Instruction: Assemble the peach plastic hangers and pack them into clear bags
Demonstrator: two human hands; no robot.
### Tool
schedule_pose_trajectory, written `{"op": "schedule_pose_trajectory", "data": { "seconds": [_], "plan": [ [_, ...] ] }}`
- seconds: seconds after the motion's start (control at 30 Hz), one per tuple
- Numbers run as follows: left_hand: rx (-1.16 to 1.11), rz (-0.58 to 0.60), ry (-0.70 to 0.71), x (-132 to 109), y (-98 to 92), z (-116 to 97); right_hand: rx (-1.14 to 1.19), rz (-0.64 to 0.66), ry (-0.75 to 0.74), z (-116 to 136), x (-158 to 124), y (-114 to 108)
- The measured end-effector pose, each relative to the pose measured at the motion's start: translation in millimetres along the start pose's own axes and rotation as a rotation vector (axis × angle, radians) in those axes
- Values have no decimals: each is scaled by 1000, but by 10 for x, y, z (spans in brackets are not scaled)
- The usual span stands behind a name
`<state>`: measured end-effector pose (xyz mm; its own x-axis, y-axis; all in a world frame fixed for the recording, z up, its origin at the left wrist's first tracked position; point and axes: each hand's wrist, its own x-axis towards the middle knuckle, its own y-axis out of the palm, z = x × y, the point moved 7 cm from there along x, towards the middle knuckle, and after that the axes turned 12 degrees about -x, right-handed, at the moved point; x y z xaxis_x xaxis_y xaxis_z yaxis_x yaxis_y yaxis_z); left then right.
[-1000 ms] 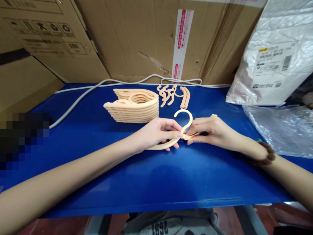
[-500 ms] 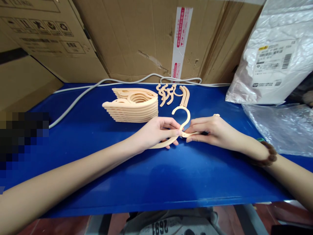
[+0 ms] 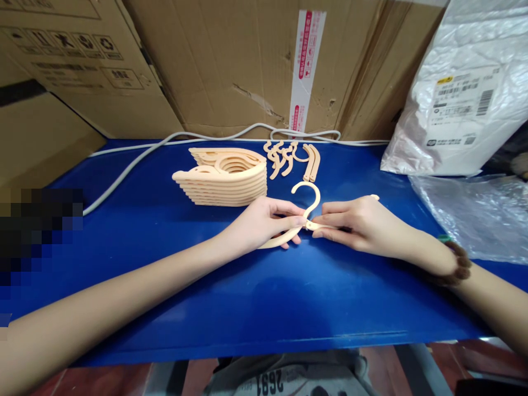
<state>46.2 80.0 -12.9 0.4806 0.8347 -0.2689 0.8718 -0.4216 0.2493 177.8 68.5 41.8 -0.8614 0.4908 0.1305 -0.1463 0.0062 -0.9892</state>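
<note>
Over the middle of the blue table, my left hand (image 3: 274, 220) is closed around a cream plastic hanger (image 3: 312, 201) near the base of its hook. The hook points away from me, and one curved arm runs down to the left, partly under my left hand. My right hand (image 3: 350, 223) pinches the hanger's other arm (image 3: 315, 225) close to the joint; most of that arm is hidden by the fingers. Beyond my left hand stands a stack of folded cream hangers (image 3: 225, 184). Loose hook pieces (image 3: 280, 157) and a few loose arm pieces (image 3: 312, 164) lie behind the held hanger.
Cardboard boxes (image 3: 231, 66) wall off the table's back and left. A white cable (image 3: 165, 140) runs along the back edge. At right stand a white shipping bag (image 3: 454, 110) and a clear plastic bag (image 3: 470, 220). The blue table's front edge (image 3: 264, 352) lies near me.
The right-hand arm of the hanger has turned slightly at the joint, its outer end now showing above my right hand. My right hand has tilted a little; my left hand stays almost in place.
</note>
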Motion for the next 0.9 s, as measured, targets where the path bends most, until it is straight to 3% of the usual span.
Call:
{"op": "schedule_pose_trajectory", "data": {
  "seconds": [0.4,0.57,0.7,0.9],
  "plan": [
    [122,49,58,-23,22,0,-2,-6,42,0,15,-7],
    [511,18,324,-121,107,-123,1,-8,28,12,15,-15],
    [801,-5,518,-219,173,-187,-189,-54,33,-31,16,-71],
    [1107,-10,559,-272,221,-178,-368,-112,19,-100,15,-156]
  ]
}}
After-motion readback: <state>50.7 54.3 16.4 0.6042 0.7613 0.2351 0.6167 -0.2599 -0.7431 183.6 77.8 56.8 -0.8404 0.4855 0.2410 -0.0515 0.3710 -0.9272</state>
